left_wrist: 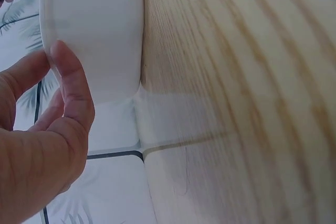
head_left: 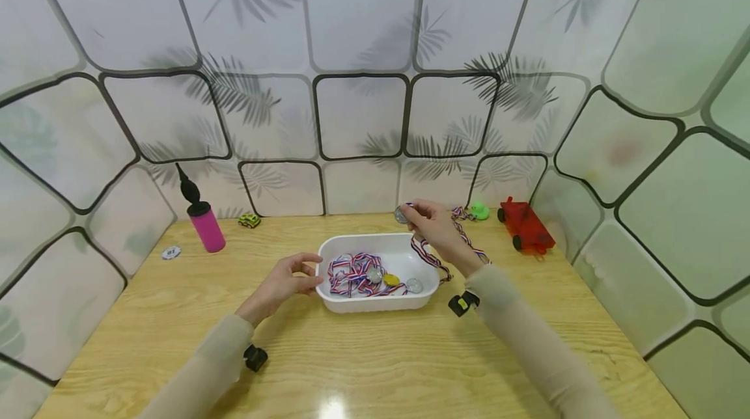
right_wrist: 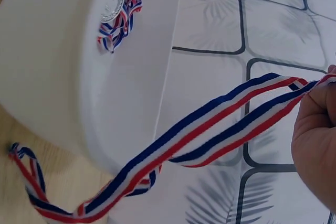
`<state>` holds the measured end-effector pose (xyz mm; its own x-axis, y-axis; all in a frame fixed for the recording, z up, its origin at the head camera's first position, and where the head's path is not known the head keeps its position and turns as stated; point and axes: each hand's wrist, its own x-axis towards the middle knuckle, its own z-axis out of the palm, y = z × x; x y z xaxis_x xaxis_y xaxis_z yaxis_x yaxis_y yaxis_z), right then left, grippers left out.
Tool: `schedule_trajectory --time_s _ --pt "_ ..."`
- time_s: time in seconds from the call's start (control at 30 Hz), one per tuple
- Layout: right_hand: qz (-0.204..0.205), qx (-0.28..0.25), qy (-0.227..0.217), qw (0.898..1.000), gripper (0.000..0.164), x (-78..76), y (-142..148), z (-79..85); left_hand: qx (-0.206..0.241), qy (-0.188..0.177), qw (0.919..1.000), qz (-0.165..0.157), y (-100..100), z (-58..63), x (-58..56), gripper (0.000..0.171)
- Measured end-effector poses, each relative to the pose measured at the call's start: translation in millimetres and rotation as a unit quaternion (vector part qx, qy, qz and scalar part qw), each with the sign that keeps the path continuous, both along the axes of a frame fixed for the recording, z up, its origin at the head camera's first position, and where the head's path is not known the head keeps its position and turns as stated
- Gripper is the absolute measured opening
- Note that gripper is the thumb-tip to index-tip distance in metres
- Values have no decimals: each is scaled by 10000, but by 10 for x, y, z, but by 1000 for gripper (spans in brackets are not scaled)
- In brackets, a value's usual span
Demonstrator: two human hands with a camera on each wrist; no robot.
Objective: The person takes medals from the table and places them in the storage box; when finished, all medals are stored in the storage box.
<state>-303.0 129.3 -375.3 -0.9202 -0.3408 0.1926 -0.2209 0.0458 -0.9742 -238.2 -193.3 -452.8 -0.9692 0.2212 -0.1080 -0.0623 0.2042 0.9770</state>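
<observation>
My left hand [head_left: 286,283] pinches the left rim of a white plastic tub [head_left: 375,305], finger and thumb meeting at its edge [left_wrist: 48,45]. Above the tub's far right corner, my right hand [head_left: 439,231] holds a silver medal [head_left: 400,215] between fingertips and thumb. The medal's striped red, white and blue ribbon [right_wrist: 210,124] droops from that hand across the tub's right end, down beside it. Inside the tub lie tangled ribbons [head_left: 354,272], silver medals [head_left: 415,285] and a gold medal [head_left: 391,280].
More striped ribbon [head_left: 461,229] lies behind my right hand. Further back are a green rubber duck [head_left: 480,211] and a red toy cart [head_left: 526,227]. At the left stand a pink and black hand pump [head_left: 208,227], a small yellow-green toy car [head_left: 249,220] and a round white token [head_left: 171,252].
</observation>
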Motion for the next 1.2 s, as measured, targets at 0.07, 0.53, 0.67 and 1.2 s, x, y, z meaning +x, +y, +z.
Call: schedule_trajectory --time_s 0.07,0.53,0.67,1.2 --pt "12 -24 -35 10000 22 -14 -50 25 40 -19 10000 0 2 -1 -3 48" --pt "671 -670 -144 9954 18 -49 -364 173 103 -23 9999 25 12 -38 -5 51" --pt "767 -496 -56 9958 21 -58 -443 148 108 -10 9999 43 16 -41 -8 51" --pt "1596 614 -703 9828 23 -94 -747 -291 21 -62 10000 43 10 -22 -5 50"
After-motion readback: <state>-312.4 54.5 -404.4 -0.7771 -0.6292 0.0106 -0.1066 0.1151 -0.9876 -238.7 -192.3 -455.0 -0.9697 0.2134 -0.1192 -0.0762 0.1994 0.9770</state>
